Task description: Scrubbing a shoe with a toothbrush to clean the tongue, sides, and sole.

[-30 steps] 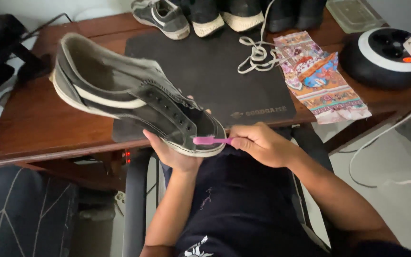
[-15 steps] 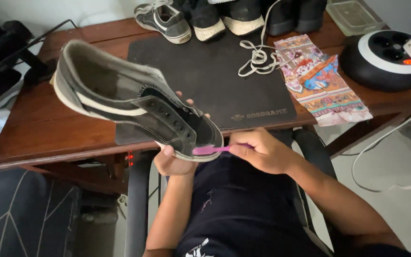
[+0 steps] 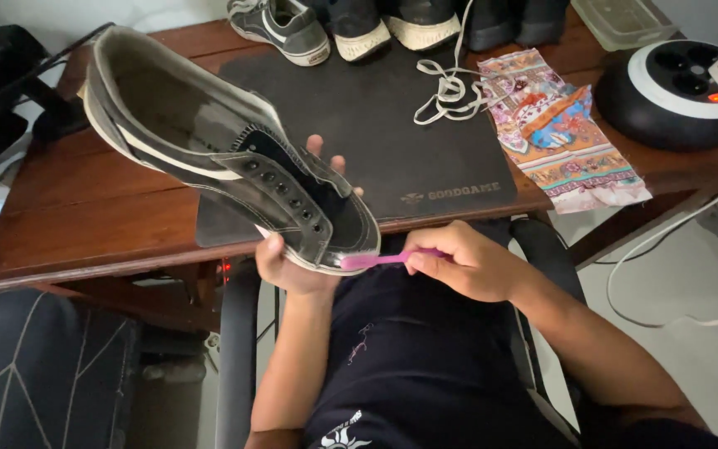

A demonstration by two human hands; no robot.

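Black laceless sneaker (image 3: pixel 234 179) gripped in left hand (image 3: pixel 292 266); right hand (image 3: pixel 467 262) clamps pink toothbrush (image 3: pixel 380 260).

Laceless dark grey sneaker (image 3: pixel 234 175) with white stripe, toe against pink toothbrush (image 3: pixel 380 260), held above lap.

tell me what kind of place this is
Probably a home desk in a room: a wooden desk with a dark desk mat, a round power strip, and an office chair under the seated person.
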